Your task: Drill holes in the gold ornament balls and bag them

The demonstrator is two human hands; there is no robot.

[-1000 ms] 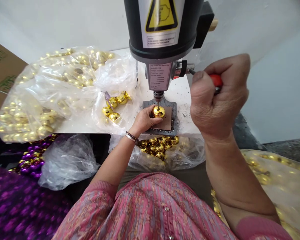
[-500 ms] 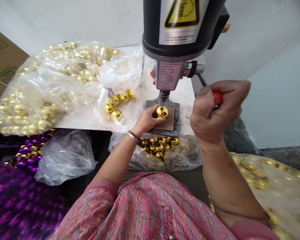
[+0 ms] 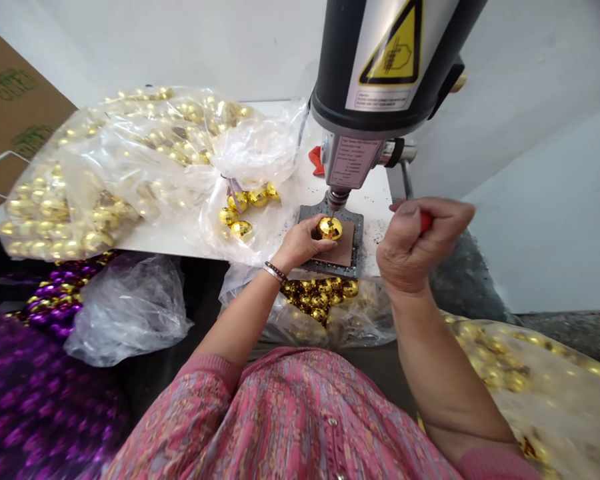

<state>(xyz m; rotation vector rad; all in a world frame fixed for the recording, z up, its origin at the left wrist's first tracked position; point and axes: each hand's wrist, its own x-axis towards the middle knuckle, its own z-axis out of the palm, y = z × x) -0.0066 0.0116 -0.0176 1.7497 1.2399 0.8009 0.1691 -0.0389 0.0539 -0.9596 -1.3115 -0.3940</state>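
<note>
Left hand (image 3: 300,243) is cupped around a gold mirrored ball (image 3: 330,229), fingers gripping its side, and pins it on a brown pad (image 3: 347,252). The pad sits on the grey base plate (image 3: 357,237) of a black bench drill (image 3: 375,87), centre of the frame. Drill bit (image 3: 332,215) points straight down at the top of the ball, and its tip looks to be touching (too small to tell if it has gone in). Right hand (image 3: 410,247) is clenched on a red grip (image 3: 425,221), on the end of a metal lever (image 3: 406,180) at the right side of the drill head. White counter (image 3: 367,200) carries the drill, with dark specks around the base. Upper left of the frame: a big clear bag of gold balls (image 3: 105,167) on the counter, with a small bunch of gold balls (image 3: 245,203) just left of the drill, and a cardboard box (image 3: 15,100) at the far corner. Below the counter edge: a bag of gold balls (image 3: 320,297) at centre, purple balls (image 3: 55,307) and a clear bag (image 3: 130,313) to the left, more purple balls (image 3: 30,400) lower left, and a bag of gold balls (image 3: 510,380) lower right.
</note>
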